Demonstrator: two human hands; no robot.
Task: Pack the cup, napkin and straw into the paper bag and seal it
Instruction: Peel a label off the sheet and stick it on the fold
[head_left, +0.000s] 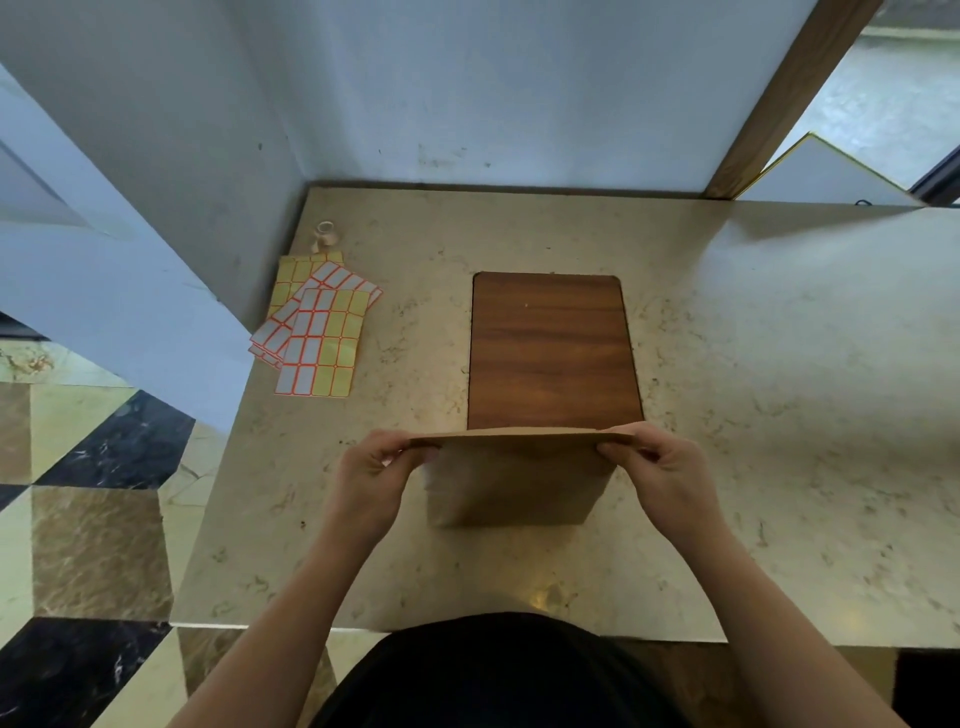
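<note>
A: Hands on the bag, head view. One brown kraft paper bag (511, 483) stands upright on the beige marble-look worktop (753, 415), just in front of one dark wood-grain rectangular board (553, 351). The left hand (371, 475) pinches the left end of the flattened top edge, and the right hand (662, 467) pinches the right end, fingers (631, 434) curled over the fold.

B: So both clenched on paper. Cup, napkin, straw?

A: None visible. They may be inside, since the mouth is pressed closed; I can't tell from here.

B: Looks like the sealing step to me. Risks?

A: A few, in my judgement. Uneven pull from the two ends could skew the fold or tear a corner. Pressing down too hard could crush whatever sits inside, or tip the bag toward the near edge. And a label needs a free hand, so letting go of one end may let the top spring open.

B: Count the extras.

A: At far left, orange-bordered white and yellow label sheets (317, 332), three that I can make out, overlapping. Just behind them sits one small pale ring-shaped object (325, 236), too small to identify.
</note>
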